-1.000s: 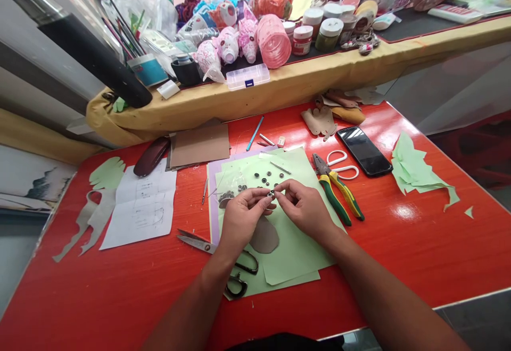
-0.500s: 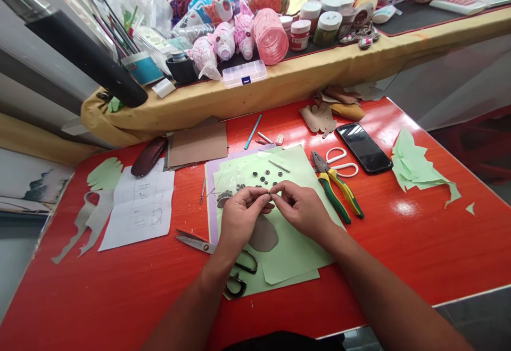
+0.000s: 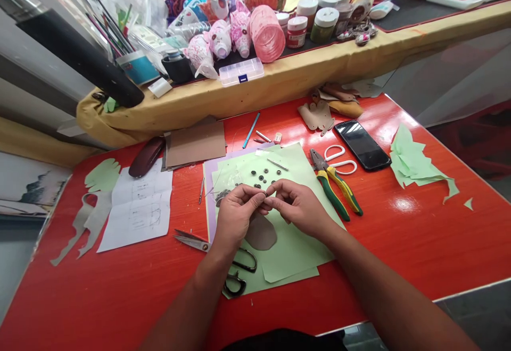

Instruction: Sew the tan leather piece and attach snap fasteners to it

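Observation:
My left hand [image 3: 239, 210] and my right hand [image 3: 297, 205] meet over the green paper [image 3: 295, 255], thumbs and forefingers pinched together. A tiny dark piece shows between the fingertips; its kind is too small to make out. Just below the left fingers is a rounded grey-brown leather-like piece [image 3: 261, 233], its upper part hidden by the hand. Beyond my fingers lie several dark snap buttons [image 3: 265, 170] and a thin metal rod [image 3: 278, 165]. More small metal parts [image 3: 222, 197] are piled left of my left hand. Black-handled scissors [image 3: 243, 260] lie partly under my left forearm.
Right of the paper are pliers [image 3: 335, 183], white-handled scissors [image 3: 341, 160] and a phone [image 3: 363, 145]. A drawing sheet [image 3: 139, 207], a dark red case [image 3: 147, 157] and brown boards [image 3: 195, 145] lie left. Jars and crafts crowd the ledge [image 3: 291, 82] behind.
My fingertips have shifted slightly against each other, and the dark piece between them shows less. The whole view has moved a little; the things on the table stay put.

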`<move>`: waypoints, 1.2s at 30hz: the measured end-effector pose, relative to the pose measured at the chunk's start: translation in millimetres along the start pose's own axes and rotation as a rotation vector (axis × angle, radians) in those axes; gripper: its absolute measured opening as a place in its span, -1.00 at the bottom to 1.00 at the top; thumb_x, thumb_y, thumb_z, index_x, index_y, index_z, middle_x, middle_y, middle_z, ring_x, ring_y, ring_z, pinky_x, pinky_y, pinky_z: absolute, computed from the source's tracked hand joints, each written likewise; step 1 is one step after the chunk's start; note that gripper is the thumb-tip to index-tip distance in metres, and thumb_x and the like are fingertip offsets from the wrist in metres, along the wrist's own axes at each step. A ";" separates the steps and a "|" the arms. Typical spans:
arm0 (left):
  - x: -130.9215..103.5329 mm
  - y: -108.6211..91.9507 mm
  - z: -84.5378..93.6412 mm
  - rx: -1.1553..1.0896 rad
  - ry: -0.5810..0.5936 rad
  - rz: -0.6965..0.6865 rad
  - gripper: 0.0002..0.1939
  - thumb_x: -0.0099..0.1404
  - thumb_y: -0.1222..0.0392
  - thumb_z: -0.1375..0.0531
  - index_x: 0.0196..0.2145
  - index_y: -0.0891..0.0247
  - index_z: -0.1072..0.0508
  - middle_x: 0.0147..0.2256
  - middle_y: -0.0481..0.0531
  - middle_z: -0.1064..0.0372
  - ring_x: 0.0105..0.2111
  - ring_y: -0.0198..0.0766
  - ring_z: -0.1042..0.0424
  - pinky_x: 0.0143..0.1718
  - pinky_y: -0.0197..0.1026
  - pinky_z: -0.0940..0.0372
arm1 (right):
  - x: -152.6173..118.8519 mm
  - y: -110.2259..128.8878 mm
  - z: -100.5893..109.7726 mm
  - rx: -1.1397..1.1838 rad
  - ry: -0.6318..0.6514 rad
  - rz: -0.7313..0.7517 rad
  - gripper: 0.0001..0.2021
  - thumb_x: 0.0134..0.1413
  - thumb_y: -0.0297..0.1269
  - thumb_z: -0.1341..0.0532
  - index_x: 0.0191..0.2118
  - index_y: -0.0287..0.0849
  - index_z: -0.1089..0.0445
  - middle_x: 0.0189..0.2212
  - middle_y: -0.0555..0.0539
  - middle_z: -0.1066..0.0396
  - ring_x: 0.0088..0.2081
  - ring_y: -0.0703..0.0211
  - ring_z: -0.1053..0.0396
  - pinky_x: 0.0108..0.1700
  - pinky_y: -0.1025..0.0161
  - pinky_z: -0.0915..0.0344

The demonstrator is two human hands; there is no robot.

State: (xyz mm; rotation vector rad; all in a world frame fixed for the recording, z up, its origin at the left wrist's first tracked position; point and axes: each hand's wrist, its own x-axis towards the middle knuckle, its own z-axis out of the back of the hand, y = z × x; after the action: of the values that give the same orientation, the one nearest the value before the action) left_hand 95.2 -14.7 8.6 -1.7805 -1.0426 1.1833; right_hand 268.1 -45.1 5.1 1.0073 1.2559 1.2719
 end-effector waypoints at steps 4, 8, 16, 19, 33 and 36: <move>-1.3 -2.3 -0.9 0.004 0.022 0.010 -0.65 0.06 0.02 -0.55 -0.31 0.31 -0.64 -0.48 0.01 -0.58 -0.52 -0.34 -0.54 -0.41 -0.31 -0.49 | 0.1 0.2 2.6 0.083 0.006 -0.025 -0.75 0.27 -0.04 -0.31 -0.18 -0.13 -0.45 -0.64 0.19 -0.18 -0.64 0.32 -0.18 -0.55 0.33 -0.09; -3.2 -2.9 -1.5 0.045 0.014 -0.029 -0.67 0.10 0.02 -0.52 -0.29 0.31 -0.65 -0.46 0.03 -0.58 -0.47 -0.29 -0.57 -0.38 -0.27 -0.51 | -0.1 0.3 3.4 0.054 -0.019 -0.007 -0.76 0.27 -0.05 -0.31 -0.18 -0.14 -0.46 -0.65 0.18 -0.19 -0.64 0.32 -0.19 -0.56 0.33 -0.10; -6.0 0.2 -3.7 0.096 -0.038 -0.088 -0.66 0.11 0.02 -0.52 -0.27 0.30 -0.63 -0.39 0.06 -0.62 -0.41 -0.21 -0.63 -0.32 -0.19 -0.57 | 0.9 1.8 3.4 0.012 -0.042 -0.012 -0.77 0.28 -0.09 -0.27 -0.17 -0.16 -0.48 -0.66 0.15 -0.23 -0.64 0.31 -0.20 -0.55 0.32 -0.11; -6.9 -0.7 -5.0 0.134 -0.050 -0.094 -0.66 0.12 0.01 -0.51 -0.28 0.30 -0.62 -0.39 0.06 -0.62 -0.40 -0.21 -0.63 -0.29 -0.18 -0.58 | 0.6 1.8 3.3 0.004 -0.042 -0.018 -0.78 0.28 -0.11 -0.26 -0.18 -0.16 -0.49 -0.66 0.15 -0.24 -0.64 0.30 -0.20 -0.55 0.31 -0.11; -8.0 1.8 -6.9 0.136 -0.049 -0.139 -0.70 0.15 0.05 -0.50 -0.28 0.30 -0.59 -0.39 0.03 -0.61 -0.41 -0.26 -0.61 -0.29 -0.23 -0.54 | 0.9 0.5 1.3 0.033 -0.042 -0.057 -0.76 0.27 -0.06 -0.28 -0.18 -0.15 -0.46 -0.63 0.11 -0.33 -0.64 0.30 -0.21 -0.56 0.32 -0.13; -8.4 2.2 -7.6 0.146 -0.055 -0.142 -0.72 0.16 0.07 -0.49 -0.28 0.29 -0.59 -0.39 0.02 -0.61 -0.41 -0.27 -0.61 -0.29 -0.23 -0.53 | 0.9 -0.2 0.9 0.062 -0.034 -0.072 -0.75 0.27 -0.05 -0.28 -0.19 -0.15 -0.46 -0.59 0.07 -0.40 -0.64 0.31 -0.22 -0.57 0.32 -0.13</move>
State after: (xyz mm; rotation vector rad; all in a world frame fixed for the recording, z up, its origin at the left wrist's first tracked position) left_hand 100.8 -24.3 11.7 -1.5440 -1.0674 1.1945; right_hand 268.9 -44.2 4.9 1.0147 1.3004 1.1625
